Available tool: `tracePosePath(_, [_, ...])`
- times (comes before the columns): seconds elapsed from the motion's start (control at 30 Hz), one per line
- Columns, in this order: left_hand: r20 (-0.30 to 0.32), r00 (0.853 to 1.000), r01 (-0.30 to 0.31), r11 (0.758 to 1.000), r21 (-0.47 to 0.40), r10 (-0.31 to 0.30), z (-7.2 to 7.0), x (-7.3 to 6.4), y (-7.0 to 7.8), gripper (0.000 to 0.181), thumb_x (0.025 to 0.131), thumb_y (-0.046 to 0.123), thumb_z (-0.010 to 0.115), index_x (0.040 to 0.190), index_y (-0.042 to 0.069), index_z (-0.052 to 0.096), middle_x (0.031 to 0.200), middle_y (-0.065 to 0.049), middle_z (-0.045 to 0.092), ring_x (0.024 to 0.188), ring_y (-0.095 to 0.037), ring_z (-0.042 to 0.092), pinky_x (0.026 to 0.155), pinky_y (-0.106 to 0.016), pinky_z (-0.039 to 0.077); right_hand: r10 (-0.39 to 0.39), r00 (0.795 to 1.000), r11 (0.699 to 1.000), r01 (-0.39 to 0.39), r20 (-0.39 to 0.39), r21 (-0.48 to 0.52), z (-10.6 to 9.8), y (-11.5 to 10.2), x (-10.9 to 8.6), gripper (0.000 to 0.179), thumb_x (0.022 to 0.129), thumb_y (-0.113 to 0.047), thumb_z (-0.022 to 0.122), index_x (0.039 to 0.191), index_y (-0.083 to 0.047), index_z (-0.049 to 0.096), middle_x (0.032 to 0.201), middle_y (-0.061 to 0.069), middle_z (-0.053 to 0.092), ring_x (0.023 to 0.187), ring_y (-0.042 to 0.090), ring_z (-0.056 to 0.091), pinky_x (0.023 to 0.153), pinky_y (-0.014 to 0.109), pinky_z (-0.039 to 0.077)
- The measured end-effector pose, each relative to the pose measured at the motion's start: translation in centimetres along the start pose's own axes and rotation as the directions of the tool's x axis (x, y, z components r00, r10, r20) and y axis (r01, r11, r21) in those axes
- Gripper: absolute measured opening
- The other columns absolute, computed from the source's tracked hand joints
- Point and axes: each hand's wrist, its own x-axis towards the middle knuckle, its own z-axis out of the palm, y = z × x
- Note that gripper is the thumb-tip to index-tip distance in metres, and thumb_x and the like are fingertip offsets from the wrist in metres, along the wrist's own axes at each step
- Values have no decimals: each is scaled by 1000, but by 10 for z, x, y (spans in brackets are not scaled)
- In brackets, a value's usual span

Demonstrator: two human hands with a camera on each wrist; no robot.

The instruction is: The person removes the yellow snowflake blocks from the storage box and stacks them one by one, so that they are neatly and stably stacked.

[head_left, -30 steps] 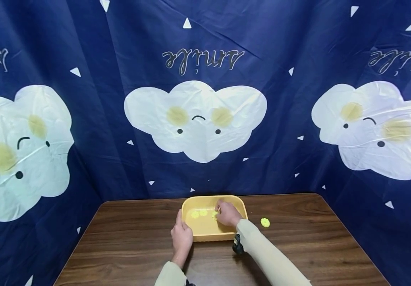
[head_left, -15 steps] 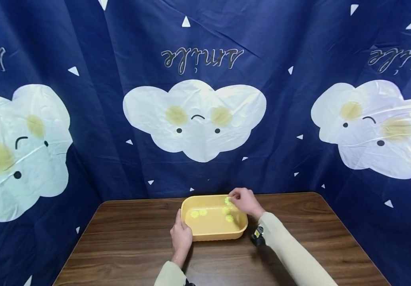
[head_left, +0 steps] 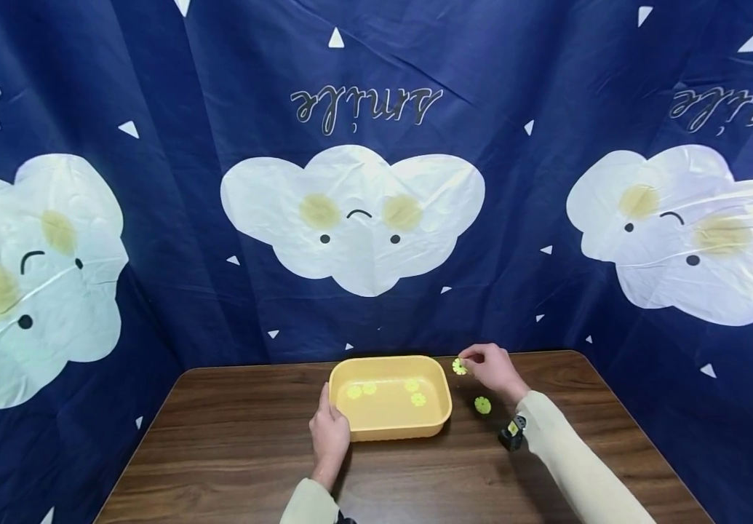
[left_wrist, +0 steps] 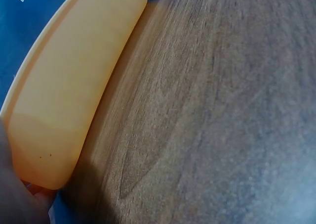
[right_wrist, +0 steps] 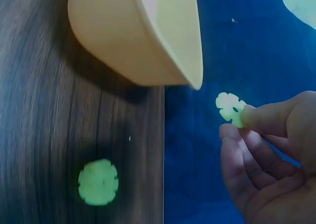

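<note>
My left hand (head_left: 331, 437) grips the left side of a yellow plastic tray (head_left: 389, 435), with the thumb lying along its rim. Just beyond the tray's right side, my right hand (head_left: 497, 372) pinches a yellow-green snowflake building disc (right_wrist: 231, 109) between thumb and fingertips. It is held in the air, slots showing around its edge. Another such disc (right_wrist: 98, 182) lies flat on the table, nearer to me than the right hand. Inside the tray are several more discs: a pair at the left (head_left: 354, 392) and a pair at the right (head_left: 418, 399).
A brown wood-grain table (head_left: 232, 437) carries the tray near its back edge. Behind it hangs a dark blue curtain (head_left: 520, 306) printed with white clouds, which also runs down both sides.
My right hand has lifted a disc from inside the tray and carried it over the right rim to outside. My left hand stays on the tray, which has hardly moved.
</note>
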Motion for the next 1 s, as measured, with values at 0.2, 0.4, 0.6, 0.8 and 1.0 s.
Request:
tracePosePath(0.2, [14, 1000, 4, 1000, -2, -4, 0, 0, -2, 50, 100, 1, 42, 149, 3, 48, 138, -29, 59, 123, -46, 60, 102, -59, 48, -10, 1000, 1000, 10, 14, -9, -9, 14, -5, 9, 91, -8, 71, 96, -6, 78, 89, 8, 75, 71, 11, 62, 61, 26, 52])
tracePosePath(0.4, [30, 999, 21, 1000, 6, -21, 0, 1, -2, 50, 101, 2, 41, 150, 3, 47, 140, -28, 57, 125, -45, 59, 104, -58, 47, 34, 999, 999, -35, 34, 18, -12, 26, -11, 11, 88, -3, 69, 96, -1, 77, 82, 7, 73, 66, 11, 62, 60, 25, 51])
tracePosePath(0.6, [42, 999, 32, 999, 9, -32, 0, 2, -1, 50, 102, 3, 41, 151, 3, 46, 142, -28, 56, 126, -45, 58, 105, -58, 47, 123, 991, 990, -126, 49, 69, -10, 37, -17, 10, 88, -1, 69, 95, 2, 74, 79, 7, 71, 67, 17, 65, 58, 27, 53])
tracePosePath(0.8, [41, 999, 31, 1000, 7, -31, 0, 2, -1, 50, 101, 2, 41, 151, 3, 46, 141, -28, 56, 126, -45, 58, 104, -58, 47, 158, 986, 984, -162, 54, 81, -6, 51, -22, 5, 86, -2, 73, 90, 1, 72, 76, 4, 69, 65, 17, 64, 57, 28, 53])
tracePosePath(1.0, [38, 999, 30, 1000, 0, -30, 0, 2, -1, 50, 101, 2, 42, 151, 2, 46, 142, -28, 56, 126, -45, 58, 105, -58, 47, 162, 983, 984, -168, 87, 64, 1, 62, -30, 5, 87, -3, 72, 88, 2, 71, 75, 4, 68, 64, 17, 62, 56, 29, 52])
